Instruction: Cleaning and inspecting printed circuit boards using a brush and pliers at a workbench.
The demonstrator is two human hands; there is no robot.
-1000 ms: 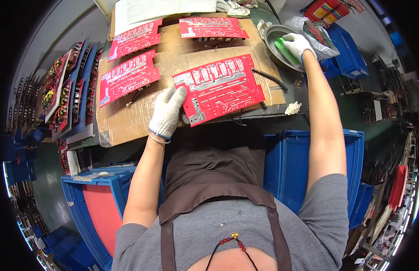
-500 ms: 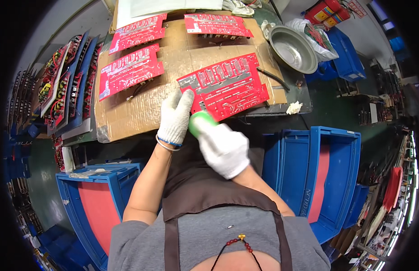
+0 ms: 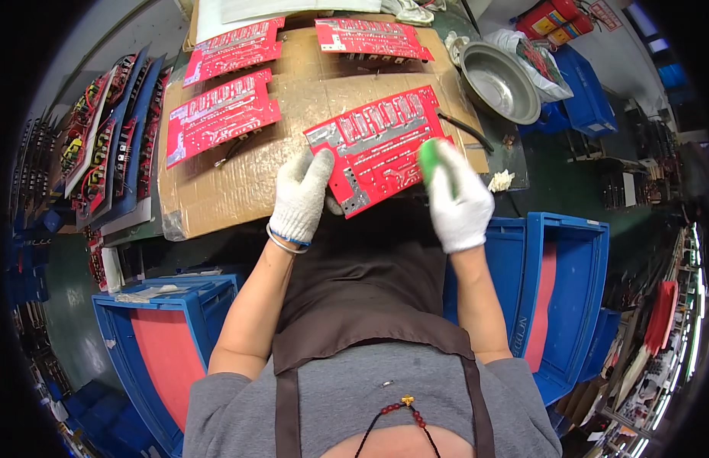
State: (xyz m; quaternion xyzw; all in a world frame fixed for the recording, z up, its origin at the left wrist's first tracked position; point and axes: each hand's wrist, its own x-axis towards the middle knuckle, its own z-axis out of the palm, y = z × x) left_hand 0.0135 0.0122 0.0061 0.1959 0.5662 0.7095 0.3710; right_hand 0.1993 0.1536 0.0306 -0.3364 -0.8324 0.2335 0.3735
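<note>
My gloved left hand point(image 3: 302, 191) is closed on the near left edge of a red circuit board point(image 3: 377, 153), with the thumb on top. The board is tilted above the cardboard's front edge, solder side up, and shows silvery tracks. At the board's right edge is my gloved right hand point(image 3: 461, 198), its fingers wrapped round a green rounded tool point(image 3: 428, 159). Motion smears the tool, and the glove hides part of it, so its exact kind is unclear. Three more red boards, a far left one point(image 3: 234, 52), a nearer left one point(image 3: 221, 118) and a far right one point(image 3: 373, 40), lie solder side up beyond my hands.
Flattened cardboard point(image 3: 240, 187) covers the bench. A metal bowl point(image 3: 501, 82), a dark-handled tool point(image 3: 465, 131) and a crumpled whitish lump point(image 3: 501, 181) are at the right. Blue crates flank me, one left point(image 3: 190, 294) and one right point(image 3: 568, 221). Upright boards point(image 3: 114, 145) stand far left.
My right hand has moved right with the green tool, from the board's near left corner to its right edge. The board has shifted slightly, and my left hand keeps its hold.
</note>
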